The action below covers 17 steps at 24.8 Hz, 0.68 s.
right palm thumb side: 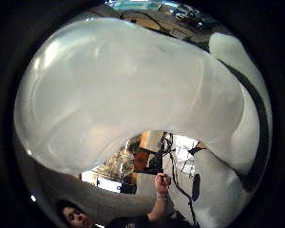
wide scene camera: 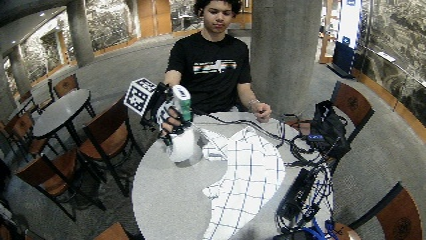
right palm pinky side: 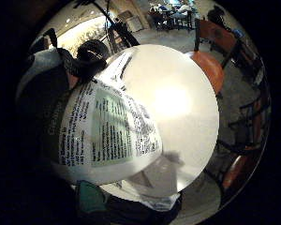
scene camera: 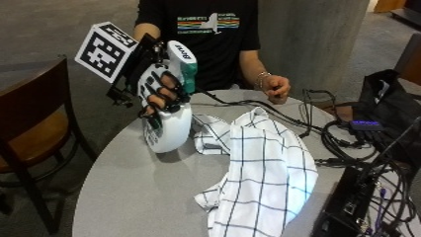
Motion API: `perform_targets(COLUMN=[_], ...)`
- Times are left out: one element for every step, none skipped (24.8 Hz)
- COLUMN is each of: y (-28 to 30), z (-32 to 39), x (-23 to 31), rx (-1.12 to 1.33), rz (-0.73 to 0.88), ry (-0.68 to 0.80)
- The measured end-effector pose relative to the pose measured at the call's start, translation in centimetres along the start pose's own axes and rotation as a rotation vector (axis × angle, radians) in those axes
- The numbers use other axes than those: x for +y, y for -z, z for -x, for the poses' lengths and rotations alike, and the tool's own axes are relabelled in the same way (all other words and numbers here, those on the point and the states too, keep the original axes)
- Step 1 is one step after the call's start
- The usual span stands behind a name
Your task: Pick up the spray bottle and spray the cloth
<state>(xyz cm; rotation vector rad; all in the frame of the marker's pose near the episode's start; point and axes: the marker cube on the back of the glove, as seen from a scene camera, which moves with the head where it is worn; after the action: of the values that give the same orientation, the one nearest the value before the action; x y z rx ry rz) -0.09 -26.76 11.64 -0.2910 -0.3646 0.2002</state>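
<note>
fingers round bottle, cloth beside

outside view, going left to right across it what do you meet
brown wooden chair → black-gloved right hand gripping the white spray bottle → white checked cloth on the round grey table → black cables and electronics

I see a grey concrete pillar behind the round grey table — wooden chairs on grey carpet around it.
</note>
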Motion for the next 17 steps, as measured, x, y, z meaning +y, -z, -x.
perform_targets(y=[-0.4,-0.8,-1.2,-1.6,-2.1,-2.6,-3.1,-3.5,-3.8,-4.1,-4.3,-4.5,-4.6,-4.6,-4.7,-4.8,-4.9], z=[0.5,0.9,1.3,1.6,1.8,2.1,2.3,2.4,2.6,2.7,2.8,3.0,3.1,3.2,3.3,3.3,3.4], x=[-0.1,-0.2,-0.2,-0.2,-0.1,0.0,0.1,0.1,0.1,0.1,0.0,0.0,-0.1,-0.1,-0.1,-0.2,-0.2], rx=[0.018,0.036,0.055,0.076,0.101,0.128,0.158,0.187,0.214,0.237,0.254,0.265,0.272,0.276,0.28,0.283,0.285], rz=[0.041,0.089,0.14,0.192,0.242,0.287,0.326,0.358,0.387,0.414,0.438,0.46,0.478,0.493,0.505,0.515,0.524], ry=[-0.003,-0.006,-0.009,-0.009,-0.008,-0.006,-0.003,-0.001,0.0,-0.001,-0.002,-0.004,-0.006,-0.008,-0.009,-0.009,-0.011])
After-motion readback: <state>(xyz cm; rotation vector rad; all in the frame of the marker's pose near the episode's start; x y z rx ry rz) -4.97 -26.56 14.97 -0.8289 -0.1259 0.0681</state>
